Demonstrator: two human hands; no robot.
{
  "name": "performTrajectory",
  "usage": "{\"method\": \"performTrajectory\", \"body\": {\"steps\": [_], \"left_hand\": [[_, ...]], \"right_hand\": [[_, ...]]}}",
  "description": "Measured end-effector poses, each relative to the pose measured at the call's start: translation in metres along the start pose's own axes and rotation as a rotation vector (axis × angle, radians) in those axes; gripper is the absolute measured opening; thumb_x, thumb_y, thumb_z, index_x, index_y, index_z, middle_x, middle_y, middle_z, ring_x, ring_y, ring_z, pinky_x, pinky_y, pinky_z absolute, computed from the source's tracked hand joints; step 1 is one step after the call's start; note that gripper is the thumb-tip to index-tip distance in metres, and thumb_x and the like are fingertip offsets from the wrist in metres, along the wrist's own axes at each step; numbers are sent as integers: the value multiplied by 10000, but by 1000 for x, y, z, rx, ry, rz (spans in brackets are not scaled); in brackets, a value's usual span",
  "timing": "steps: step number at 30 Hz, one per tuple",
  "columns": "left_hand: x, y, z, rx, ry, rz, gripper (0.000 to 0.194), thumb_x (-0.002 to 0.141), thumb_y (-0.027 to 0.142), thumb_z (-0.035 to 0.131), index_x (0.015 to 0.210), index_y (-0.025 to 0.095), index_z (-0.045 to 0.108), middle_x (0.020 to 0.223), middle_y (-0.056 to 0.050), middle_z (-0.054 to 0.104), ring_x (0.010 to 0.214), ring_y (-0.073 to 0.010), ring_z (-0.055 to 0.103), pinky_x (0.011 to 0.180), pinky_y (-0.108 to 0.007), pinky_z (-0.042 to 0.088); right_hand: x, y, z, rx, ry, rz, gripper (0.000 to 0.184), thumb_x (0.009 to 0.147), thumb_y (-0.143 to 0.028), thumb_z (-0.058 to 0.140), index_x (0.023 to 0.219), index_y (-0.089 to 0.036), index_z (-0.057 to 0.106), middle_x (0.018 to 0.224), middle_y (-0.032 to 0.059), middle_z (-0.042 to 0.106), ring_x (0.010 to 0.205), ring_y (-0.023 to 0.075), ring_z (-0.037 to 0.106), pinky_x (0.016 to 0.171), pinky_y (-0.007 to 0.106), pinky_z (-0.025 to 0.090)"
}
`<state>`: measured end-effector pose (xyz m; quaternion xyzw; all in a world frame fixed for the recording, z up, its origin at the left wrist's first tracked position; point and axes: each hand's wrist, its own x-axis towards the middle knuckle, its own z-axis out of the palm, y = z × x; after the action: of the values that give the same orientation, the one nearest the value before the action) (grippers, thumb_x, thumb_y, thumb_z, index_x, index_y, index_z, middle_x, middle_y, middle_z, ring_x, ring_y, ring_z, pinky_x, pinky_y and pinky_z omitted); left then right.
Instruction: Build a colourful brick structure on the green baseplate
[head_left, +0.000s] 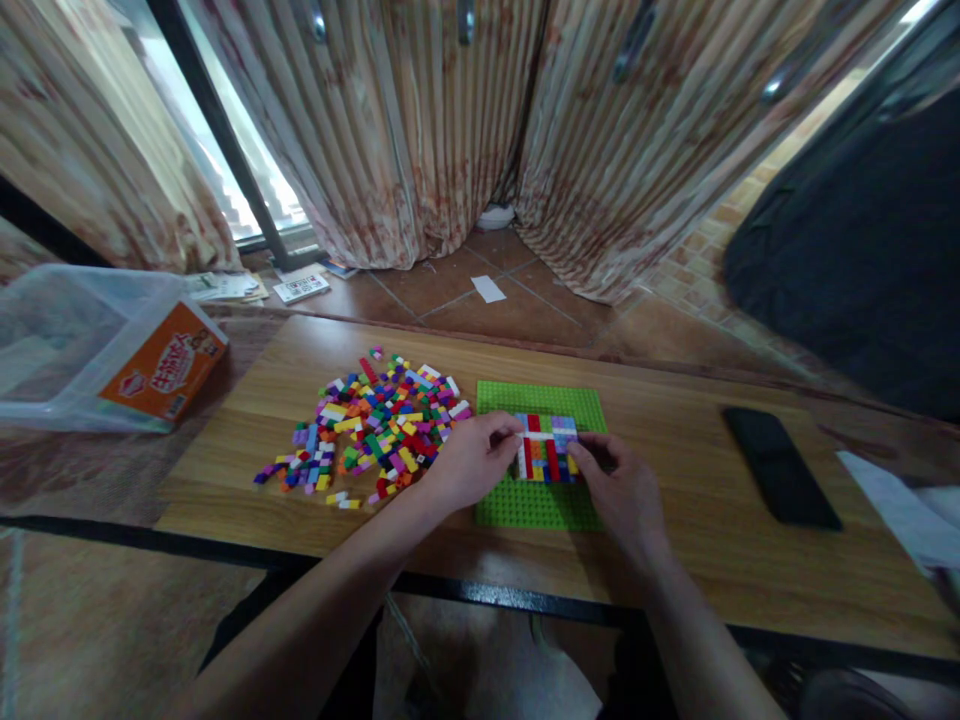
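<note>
A flat block of many-coloured toy bricks (551, 462), with red, white, blue, purple and yellow parts, lies over the middle of a green studded baseplate (540, 510). Whether it is pressed onto the plate I cannot tell. My left hand (472, 458) is closed at the block's left edge, thumb and fingertips drawn together there. At the right edge, my right hand (622, 492) grips the block between thumb and curled fingers. Left of the baseplate spreads a heap of loose toy bricks (390, 425), partly behind my left hand.
A black phone-like slab (780, 465) lies on the right of the wooden table (690, 560), with white paper (892, 500) at its right end. A clear plastic bin (67, 300) with an orange label stands at the left. Curtains (375, 150) hang beyond the table.
</note>
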<state>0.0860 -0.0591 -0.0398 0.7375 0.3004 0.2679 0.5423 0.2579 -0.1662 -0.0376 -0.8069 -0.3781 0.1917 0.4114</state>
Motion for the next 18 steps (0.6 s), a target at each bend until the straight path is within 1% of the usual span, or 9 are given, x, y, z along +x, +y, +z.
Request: {"method": "performTrajectory", "body": {"steps": [6, 12, 15, 18], "left_hand": [[0, -1, 0, 28, 0, 0, 146, 886, 190, 535, 897, 159, 677, 746, -16, 681, 660, -130, 599, 598, -234, 449], [0, 1, -1, 26, 1, 13, 141, 881, 191, 535, 897, 165, 673, 724, -7, 672, 642, -126, 593, 590, -232, 450], [2, 3, -12, 35, 34, 42, 140, 871, 193, 546, 931, 170, 671, 723, 0, 667, 649, -124, 596, 612, -237, 462], [7, 0, -37, 29, 119, 63, 142, 873, 224, 552, 938, 173, 667, 718, 5, 659, 652, -124, 605, 636, -245, 480]], "right_hand": [[0, 5, 3, 72, -26, -23, 463, 815, -573, 645, 1004, -154, 703, 964, 137, 767, 826, 249, 707, 757, 396, 541], [-3, 6, 3, 33, -44, -69, 489, 849, -594, 600, 1050, -157, 691, 1008, 154, 759, 875, 269, 704, 797, 414, 540], [-3, 8, 0, 40, -37, -76, 518, 853, -609, 588, 1079, -154, 687, 998, 148, 758, 863, 261, 706, 780, 396, 544], [0, 10, -2, 53, 35, -58, 534, 889, -637, 502, 1020, -158, 699, 915, 127, 754, 783, 236, 693, 705, 355, 536]]}}
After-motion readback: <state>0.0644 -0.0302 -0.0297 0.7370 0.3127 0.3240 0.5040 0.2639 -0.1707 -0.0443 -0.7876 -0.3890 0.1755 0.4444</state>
